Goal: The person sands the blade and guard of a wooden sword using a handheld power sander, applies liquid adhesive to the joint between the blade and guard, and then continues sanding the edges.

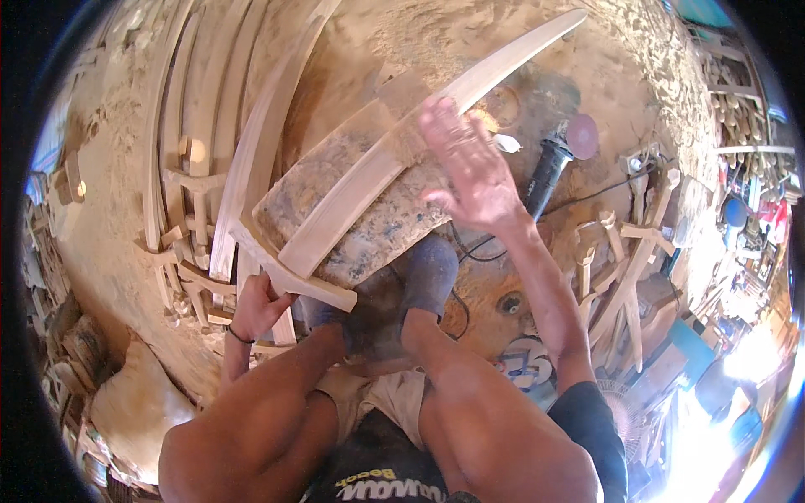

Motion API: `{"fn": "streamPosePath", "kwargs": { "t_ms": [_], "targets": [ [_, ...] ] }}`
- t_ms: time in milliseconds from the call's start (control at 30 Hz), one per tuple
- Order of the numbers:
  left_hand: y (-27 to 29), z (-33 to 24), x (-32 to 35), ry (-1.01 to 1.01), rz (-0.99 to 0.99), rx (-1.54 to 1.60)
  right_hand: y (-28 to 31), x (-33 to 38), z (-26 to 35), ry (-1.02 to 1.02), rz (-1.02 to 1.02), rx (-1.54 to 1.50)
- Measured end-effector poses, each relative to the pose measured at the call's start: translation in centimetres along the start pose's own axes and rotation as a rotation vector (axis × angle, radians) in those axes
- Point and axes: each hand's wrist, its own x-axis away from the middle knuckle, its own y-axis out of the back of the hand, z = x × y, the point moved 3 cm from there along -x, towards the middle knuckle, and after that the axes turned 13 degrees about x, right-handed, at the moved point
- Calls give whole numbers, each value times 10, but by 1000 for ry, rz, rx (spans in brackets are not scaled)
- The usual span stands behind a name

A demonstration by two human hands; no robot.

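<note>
A pale wooden sword (348, 199) with a curved blade lies slantwise across a dusty, worn block (381, 230) in front of my feet. Its curved crossguard (293, 275) is at the near left end. My left hand (258, 308) has its fingers curled in just under the crossguard, gripping the sword there; the grip is mostly hidden. On the upper part of the blade rests my right hand (474, 172), fingers stretched out and slightly blurred. Whether anything thin lies under that palm, I cannot tell. Beyond it the blade tip points far right.
Several long curved wooden blades (226, 92) lie at the left. Right of the block is a black angle grinder (549, 163) with a pink disc (581, 137) and a trailing cord. More wooden sword pieces (625, 285) lie at the right. Sawdust coats the ground.
</note>
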Motion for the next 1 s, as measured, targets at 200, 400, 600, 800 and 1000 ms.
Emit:
{"fn": "streamPosePath", "kwargs": {
  "t_ms": [200,400,600,800,1000],
  "targets": [
    [4,-6,-4,104,31,-76,-8,-13,16,169,193,114],
    [4,-11,-5,5,7,-89,-8,-7,21,69,95,156],
    [3,-14,-5,4,-13,-137,-2,8,16,-115,-212,136],
    [3,-1,-5,-29,25,-72,10,6,18,-167,-263,53],
    [-1,-23,9,75,62,-81,11,5,-5,-260,-386,103]
  ]
}}
